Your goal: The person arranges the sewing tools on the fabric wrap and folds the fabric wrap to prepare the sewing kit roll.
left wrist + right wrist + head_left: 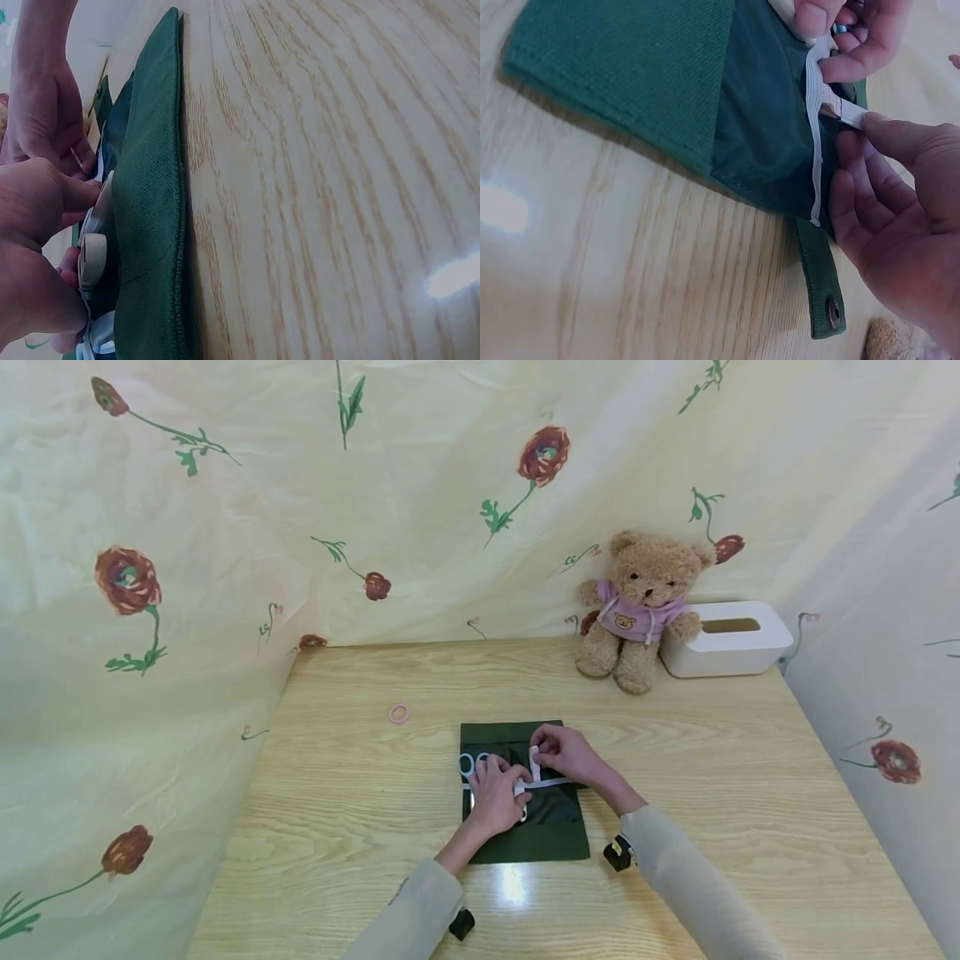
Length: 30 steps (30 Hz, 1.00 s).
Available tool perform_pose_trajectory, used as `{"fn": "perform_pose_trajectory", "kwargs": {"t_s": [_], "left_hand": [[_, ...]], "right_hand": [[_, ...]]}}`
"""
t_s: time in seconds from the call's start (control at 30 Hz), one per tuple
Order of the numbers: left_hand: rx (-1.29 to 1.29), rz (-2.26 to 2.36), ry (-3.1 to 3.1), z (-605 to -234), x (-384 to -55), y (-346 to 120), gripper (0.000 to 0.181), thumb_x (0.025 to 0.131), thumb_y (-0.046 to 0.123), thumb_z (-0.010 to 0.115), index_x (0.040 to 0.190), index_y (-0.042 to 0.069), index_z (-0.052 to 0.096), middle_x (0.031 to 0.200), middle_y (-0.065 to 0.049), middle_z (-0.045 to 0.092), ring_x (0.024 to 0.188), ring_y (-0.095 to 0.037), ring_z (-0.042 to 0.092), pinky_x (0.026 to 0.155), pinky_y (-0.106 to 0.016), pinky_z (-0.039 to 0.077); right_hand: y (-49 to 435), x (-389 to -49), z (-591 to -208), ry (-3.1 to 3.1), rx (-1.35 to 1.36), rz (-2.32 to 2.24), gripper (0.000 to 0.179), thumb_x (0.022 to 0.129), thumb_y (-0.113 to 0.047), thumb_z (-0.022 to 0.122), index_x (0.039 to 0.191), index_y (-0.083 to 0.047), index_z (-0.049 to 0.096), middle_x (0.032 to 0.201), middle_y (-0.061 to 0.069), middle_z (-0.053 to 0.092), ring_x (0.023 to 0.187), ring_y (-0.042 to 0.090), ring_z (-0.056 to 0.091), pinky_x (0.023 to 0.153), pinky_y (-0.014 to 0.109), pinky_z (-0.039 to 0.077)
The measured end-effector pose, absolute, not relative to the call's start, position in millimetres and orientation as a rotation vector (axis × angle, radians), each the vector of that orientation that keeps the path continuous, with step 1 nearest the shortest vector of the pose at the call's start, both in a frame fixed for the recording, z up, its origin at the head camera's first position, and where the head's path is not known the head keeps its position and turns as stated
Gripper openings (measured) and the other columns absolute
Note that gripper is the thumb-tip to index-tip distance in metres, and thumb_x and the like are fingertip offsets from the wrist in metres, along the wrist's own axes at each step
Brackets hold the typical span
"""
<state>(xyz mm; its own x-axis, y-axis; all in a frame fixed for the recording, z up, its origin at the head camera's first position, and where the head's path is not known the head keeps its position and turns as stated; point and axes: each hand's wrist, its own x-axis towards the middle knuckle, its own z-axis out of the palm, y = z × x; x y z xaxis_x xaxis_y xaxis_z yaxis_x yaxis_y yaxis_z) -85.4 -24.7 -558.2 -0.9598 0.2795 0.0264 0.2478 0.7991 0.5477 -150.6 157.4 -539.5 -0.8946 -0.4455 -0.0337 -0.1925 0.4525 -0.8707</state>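
Note:
A dark green cloth tool pouch [525, 847] lies unfolded on the table, a white elastic band [814, 150] running across its inside. My right hand [567, 755] pinches a small flat white strip [851, 114] between thumb and fingers, and its lower end meets the elastic. Over the pouch's left half, my left hand [495, 797] has its thumb and fingertips on the elastic band, pinching it next to the strip. Scissors with pale blue handles [467, 766] sit under the band at the left, partly hidden by that hand. A cream-coloured item [93, 259] is tucked beside the left fingers.
A pink ring [399, 713] lies behind the pouch to the left. At the back right, a teddy bear [637, 618] in a purple hoodie leans by a white tissue box [727, 647]. A green snap strap [821, 281] sticks out from the pouch's edge onto the wooden table [337, 835].

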Motion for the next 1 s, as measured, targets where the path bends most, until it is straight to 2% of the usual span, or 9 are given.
{"fn": "perform_pose_trajectory", "kwargs": {"t_s": [0.33,0.67,1.0], "left_hand": [[0.436,0.889,2.923,-557.9,-85.8,-23.6,0.017,0.086,0.019,0.079,0.097,0.023,0.068,0.106,-0.006,0.042,0.102,-0.030,0.036,0.081,-0.045,0.028],[0.428,0.894,2.919,-558.2,-86.7,-23.3,0.017,0.086,0.018,0.078,0.097,0.022,0.066,0.107,-0.007,0.042,0.103,-0.031,0.035,0.081,-0.046,0.028],[0.406,0.899,2.907,-559.2,-86.9,-22.6,0.017,0.085,0.016,0.078,0.096,0.022,0.065,0.109,-0.009,0.042,0.105,-0.032,0.035,0.083,-0.047,0.028]], "right_hand": [[158.1,-148.8,-544.4,2.470,-0.619,-1.448,0.012,0.090,0.004,0.070,0.099,-0.002,0.064,0.085,0.006,0.066,0.074,0.018,0.062,0.065,0.030,0.049],[159.4,-148.9,-538.9,2.457,-0.680,-1.295,0.007,0.092,-0.002,0.069,0.096,-0.004,0.064,0.082,0.001,0.065,0.074,0.015,0.061,0.066,0.031,0.050],[156.2,-148.5,-537.1,2.504,-0.718,-1.150,0.007,0.089,0.001,0.069,0.092,-0.003,0.065,0.079,0.000,0.060,0.071,0.013,0.056,0.065,0.031,0.048]]}}
